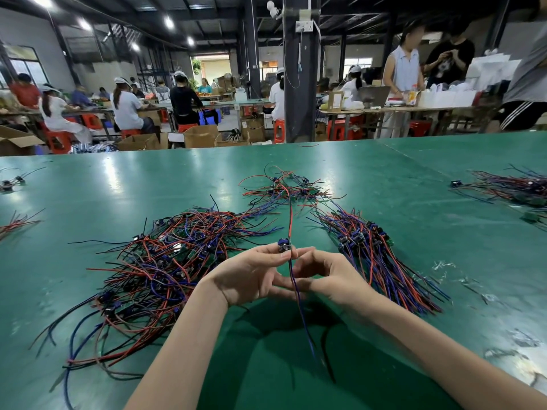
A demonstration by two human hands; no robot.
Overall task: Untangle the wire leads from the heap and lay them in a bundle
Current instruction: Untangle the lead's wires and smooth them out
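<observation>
A big tangled heap of red, blue and black wire leads [159, 261] lies on the green table [118, 184] at my left. To the right lies an ordered bundle of leads [379, 261], laid roughly parallel. A smaller loose heap [284, 187] sits farther back in the middle. My left hand [251, 273] pinches one wire lead [290, 223] at its small blue component [283, 245]. My right hand [328, 275] pinches the same lead from the other side. Its red wire runs up toward the far heap; its blue wire hangs down between my hands.
Another pile of leads [515, 187] lies at the table's far right, and small wire bits [11, 182] at the far left. Scraps of clear film [503, 350] litter the right side. Beyond the table's far edge are workers on stools, cardboard boxes and a dark pillar [299, 84].
</observation>
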